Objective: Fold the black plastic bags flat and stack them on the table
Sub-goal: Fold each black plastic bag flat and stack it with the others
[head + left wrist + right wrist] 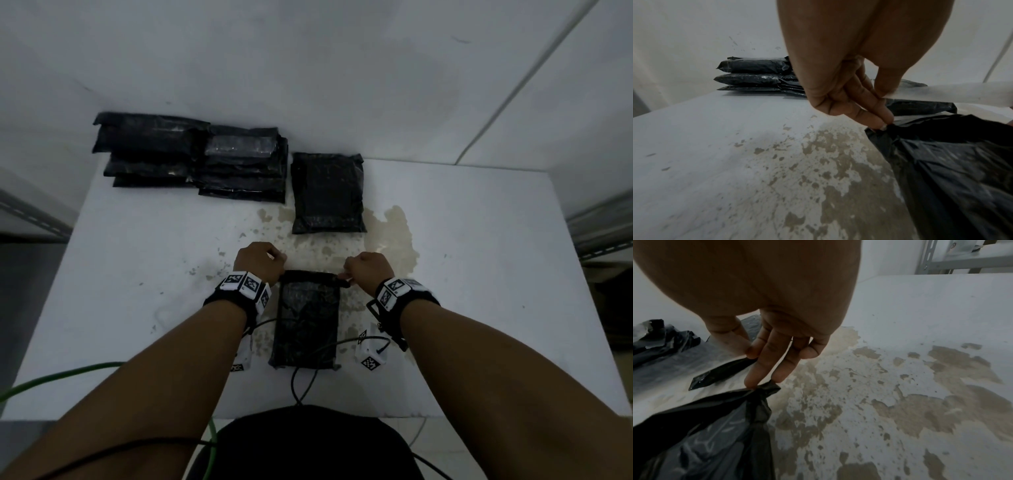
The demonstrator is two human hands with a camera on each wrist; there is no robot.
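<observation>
My forearms fill the near edge of the head view, wrists strapped with black-and-white marker blocks (245, 286); their patterns carry no readable writing. Black bag (306, 322) lies flat on the white table (137, 274), between my hands. Left hand (849, 91): fingertips pinch the bag's far left corner. Right hand (777, 344): fingertips pinch the far right corner. Only the wrist views show a pale strip (953, 94) held under my left thumb. Only the head view shows the folded stacks (191, 157) and a single packet (327, 193) at the far edge.
</observation>
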